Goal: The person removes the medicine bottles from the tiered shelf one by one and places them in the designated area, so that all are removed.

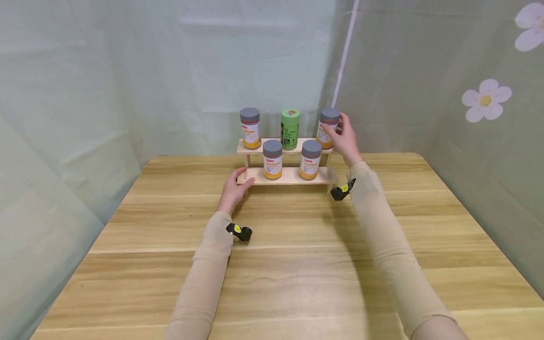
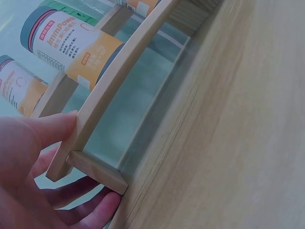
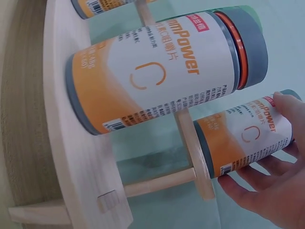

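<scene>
My left hand (image 1: 231, 189) rests at the left end of the two-tier pale wooden rack (image 1: 293, 177), at about eleven o'clock from my body on the light wooden table (image 1: 297, 264). In the left wrist view my thumb lies on top of the lower shelf's front edge and my fingers (image 2: 90, 210) curl beneath its end, so I am pinching the rack's corner.

On the upper tier, from nine to three o'clock, stand a white-and-orange jar with a grey lid (image 1: 250, 128), a green cylindrical canister (image 1: 290, 129), and another grey-lidded white-and-orange jar (image 1: 327, 128) at the right end. On the lower tier two more grey-lidded orange-labelled jars (image 1: 272, 159) stand side by side, the second (image 1: 310, 159) just right of the first.

My right hand (image 1: 345, 139) is at about one o'clock, up at the rack's right end. Its fingers (image 3: 267, 191) are curled round the upper right jar, which stands upright on its shelf. A pale green curtain (image 1: 127, 71) hangs behind the table.
</scene>
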The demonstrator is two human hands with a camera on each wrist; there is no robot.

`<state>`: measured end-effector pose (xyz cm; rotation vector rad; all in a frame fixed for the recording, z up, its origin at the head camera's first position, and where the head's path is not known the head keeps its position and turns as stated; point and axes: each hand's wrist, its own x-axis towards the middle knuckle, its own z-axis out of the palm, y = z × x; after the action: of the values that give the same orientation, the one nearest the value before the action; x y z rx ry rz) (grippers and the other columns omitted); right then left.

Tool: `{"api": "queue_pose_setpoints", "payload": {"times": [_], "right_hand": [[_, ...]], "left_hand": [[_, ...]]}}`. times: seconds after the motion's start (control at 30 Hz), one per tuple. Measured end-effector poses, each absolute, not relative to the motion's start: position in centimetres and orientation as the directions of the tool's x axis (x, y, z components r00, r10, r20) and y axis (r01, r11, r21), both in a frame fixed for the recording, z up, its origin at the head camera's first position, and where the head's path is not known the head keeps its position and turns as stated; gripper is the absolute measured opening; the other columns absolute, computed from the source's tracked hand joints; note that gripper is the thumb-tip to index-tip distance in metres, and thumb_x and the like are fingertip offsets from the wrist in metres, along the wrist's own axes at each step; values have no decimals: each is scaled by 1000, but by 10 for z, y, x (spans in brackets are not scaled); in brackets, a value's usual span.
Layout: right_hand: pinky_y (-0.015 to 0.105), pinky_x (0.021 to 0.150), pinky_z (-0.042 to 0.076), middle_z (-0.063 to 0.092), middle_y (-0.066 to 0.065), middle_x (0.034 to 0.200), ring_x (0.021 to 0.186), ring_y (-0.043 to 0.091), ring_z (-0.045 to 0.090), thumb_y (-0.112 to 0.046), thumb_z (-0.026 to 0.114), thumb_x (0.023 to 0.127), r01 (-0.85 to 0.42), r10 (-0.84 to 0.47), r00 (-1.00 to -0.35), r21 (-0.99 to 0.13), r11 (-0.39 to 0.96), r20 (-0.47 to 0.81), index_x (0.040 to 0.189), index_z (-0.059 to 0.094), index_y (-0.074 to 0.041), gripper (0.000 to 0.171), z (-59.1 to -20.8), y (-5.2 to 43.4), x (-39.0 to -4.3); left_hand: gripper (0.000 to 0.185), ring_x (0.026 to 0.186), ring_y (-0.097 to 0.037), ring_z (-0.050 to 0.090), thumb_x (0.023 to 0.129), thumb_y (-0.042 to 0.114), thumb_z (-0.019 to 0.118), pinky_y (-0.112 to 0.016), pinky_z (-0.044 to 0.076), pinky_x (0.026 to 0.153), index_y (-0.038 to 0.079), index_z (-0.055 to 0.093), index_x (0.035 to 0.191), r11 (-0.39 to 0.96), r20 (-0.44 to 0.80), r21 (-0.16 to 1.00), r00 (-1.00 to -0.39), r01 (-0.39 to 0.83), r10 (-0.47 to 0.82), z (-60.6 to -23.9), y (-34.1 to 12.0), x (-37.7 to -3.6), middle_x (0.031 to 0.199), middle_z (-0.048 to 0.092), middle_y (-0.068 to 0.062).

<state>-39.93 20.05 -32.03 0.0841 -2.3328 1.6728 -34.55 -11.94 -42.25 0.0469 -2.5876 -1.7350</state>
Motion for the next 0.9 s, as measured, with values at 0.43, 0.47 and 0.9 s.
{"api": "queue_pose_setpoints", "payload": {"times": [0.43,0.47,0.9], "right_hand": [[48,102,47,51,15,140,121,32,55,-36,66,91,-228,148,-940,-890,396,307,144,35,-21,63,-319,202,-390],[48,102,47,52,15,140,121,32,55,-36,66,91,-233,150,-937,-885,403,315,144,36,-20,63,-319,202,-390],[44,103,47,53,16,138,119,31,56,-34,68,90,-260,171,-918,-869,421,358,144,38,-18,64,-308,207,-380]], "left_hand": [[57,147,-31,27,94,27,63,-47,19,123,15,42,145,378,7,926,-999,-8,-40,-423,-119,-344,157,33,-11],[57,147,-31,27,94,28,63,-47,20,123,15,42,145,376,7,927,-999,-9,-40,-423,-119,-344,157,33,-11],[58,148,-31,26,95,32,62,-47,20,122,17,40,147,383,3,924,-999,-10,-34,-425,-121,-345,159,31,-10]]}}
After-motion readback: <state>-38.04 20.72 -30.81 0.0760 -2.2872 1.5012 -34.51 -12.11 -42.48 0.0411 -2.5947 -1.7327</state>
